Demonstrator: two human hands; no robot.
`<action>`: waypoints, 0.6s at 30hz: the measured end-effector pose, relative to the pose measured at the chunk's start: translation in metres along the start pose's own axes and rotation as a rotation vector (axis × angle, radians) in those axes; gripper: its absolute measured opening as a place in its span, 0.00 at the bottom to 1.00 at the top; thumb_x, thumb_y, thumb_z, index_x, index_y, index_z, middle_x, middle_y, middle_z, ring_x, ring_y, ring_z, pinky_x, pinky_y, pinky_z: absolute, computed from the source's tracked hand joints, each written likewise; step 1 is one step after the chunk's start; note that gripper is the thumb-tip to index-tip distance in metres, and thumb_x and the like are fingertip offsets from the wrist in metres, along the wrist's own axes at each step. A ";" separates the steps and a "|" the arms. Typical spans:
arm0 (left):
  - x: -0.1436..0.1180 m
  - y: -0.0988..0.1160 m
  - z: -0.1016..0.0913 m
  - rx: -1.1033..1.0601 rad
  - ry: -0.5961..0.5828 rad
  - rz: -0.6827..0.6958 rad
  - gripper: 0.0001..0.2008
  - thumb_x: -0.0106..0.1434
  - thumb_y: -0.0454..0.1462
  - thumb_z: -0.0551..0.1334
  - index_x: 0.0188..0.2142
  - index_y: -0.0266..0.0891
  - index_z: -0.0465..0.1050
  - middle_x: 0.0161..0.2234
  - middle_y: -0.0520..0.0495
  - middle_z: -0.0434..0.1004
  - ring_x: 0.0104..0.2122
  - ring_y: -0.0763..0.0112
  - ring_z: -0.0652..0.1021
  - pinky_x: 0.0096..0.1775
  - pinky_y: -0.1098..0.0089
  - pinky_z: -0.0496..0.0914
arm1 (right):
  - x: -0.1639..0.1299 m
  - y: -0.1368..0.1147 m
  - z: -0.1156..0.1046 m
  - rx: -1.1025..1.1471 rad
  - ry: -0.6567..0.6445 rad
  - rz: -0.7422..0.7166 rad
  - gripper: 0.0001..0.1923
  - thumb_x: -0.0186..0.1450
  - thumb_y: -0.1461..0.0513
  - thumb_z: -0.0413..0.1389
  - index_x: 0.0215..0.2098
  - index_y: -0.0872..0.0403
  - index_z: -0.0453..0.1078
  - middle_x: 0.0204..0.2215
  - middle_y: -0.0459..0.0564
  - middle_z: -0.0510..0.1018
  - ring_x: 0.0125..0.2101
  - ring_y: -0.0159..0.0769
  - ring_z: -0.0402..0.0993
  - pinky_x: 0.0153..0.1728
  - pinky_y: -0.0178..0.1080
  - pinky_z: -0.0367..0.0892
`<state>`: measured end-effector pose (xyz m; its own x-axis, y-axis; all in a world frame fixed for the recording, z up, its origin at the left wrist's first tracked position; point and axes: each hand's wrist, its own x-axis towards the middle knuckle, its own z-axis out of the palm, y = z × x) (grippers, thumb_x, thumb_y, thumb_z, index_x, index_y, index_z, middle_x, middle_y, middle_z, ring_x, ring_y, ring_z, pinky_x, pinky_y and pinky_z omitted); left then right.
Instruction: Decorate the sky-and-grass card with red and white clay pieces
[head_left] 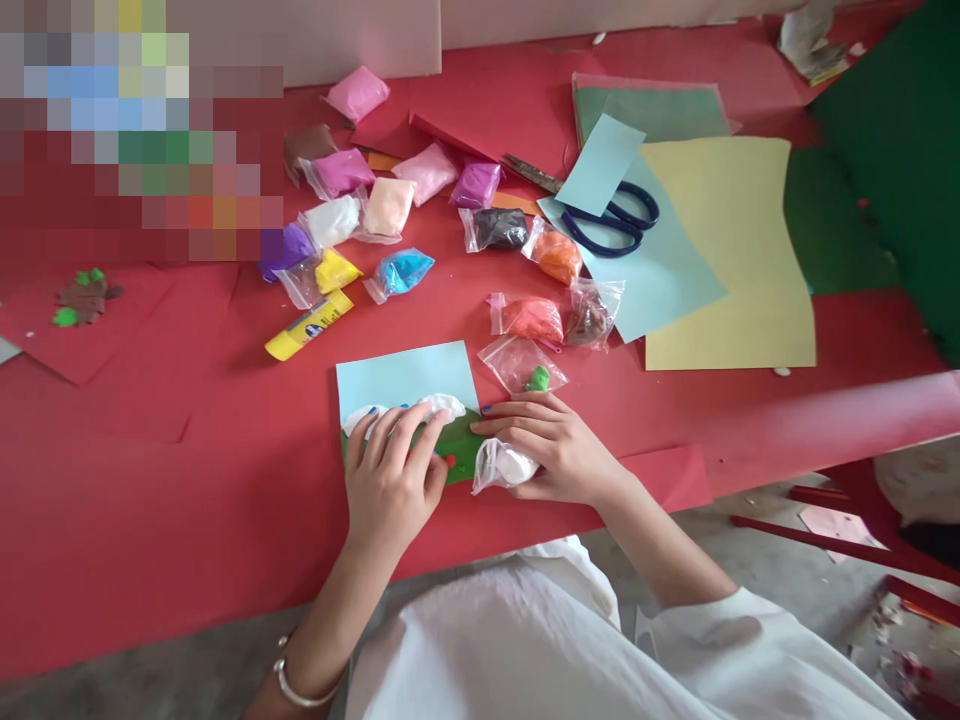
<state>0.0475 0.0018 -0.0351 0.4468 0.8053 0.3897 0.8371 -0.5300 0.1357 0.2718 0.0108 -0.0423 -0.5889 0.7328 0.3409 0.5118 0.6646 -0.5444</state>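
Just below the middle of the frame, our left hand [391, 478] lies flat with fingers spread, pressing the white clay [442, 404] on the light blue card [405, 378]. The clay strip runs left to right under those fingertips. Our right hand [553, 448], right of it, clutches a bag of white clay [501, 466].

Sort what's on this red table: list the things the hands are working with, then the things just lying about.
In hand:
- left hand pressing on the light blue card with green and white clay
- right hand holding a bag of white clay

Lying about:
- scissors
- glue stick
- yellow paper
- blue clay bag
- orange clay bag
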 end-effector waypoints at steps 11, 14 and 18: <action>-0.001 0.003 0.000 0.050 -0.051 -0.030 0.23 0.59 0.32 0.59 0.54 0.42 0.72 0.51 0.46 0.77 0.47 0.57 0.73 0.58 0.53 0.57 | -0.002 0.001 0.001 0.004 -0.001 -0.001 0.15 0.61 0.60 0.56 0.47 0.53 0.69 0.46 0.50 0.81 0.50 0.41 0.75 0.53 0.46 0.65; 0.000 0.002 -0.001 0.037 -0.050 -0.045 0.24 0.58 0.32 0.58 0.55 0.43 0.71 0.52 0.46 0.76 0.48 0.56 0.73 0.59 0.52 0.57 | -0.002 0.001 0.001 0.003 -0.012 -0.001 0.15 0.61 0.60 0.56 0.47 0.53 0.69 0.46 0.50 0.81 0.51 0.41 0.75 0.53 0.46 0.65; 0.001 0.003 -0.002 0.054 -0.116 -0.036 0.24 0.60 0.34 0.58 0.56 0.45 0.70 0.55 0.46 0.73 0.50 0.53 0.72 0.59 0.50 0.55 | -0.003 0.002 0.001 0.006 -0.026 0.005 0.15 0.62 0.58 0.55 0.47 0.52 0.69 0.47 0.51 0.81 0.52 0.42 0.74 0.53 0.47 0.65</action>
<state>0.0499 0.0005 -0.0328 0.4471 0.8505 0.2770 0.8675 -0.4877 0.0973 0.2736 0.0096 -0.0451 -0.6024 0.7318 0.3187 0.5107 0.6602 -0.5508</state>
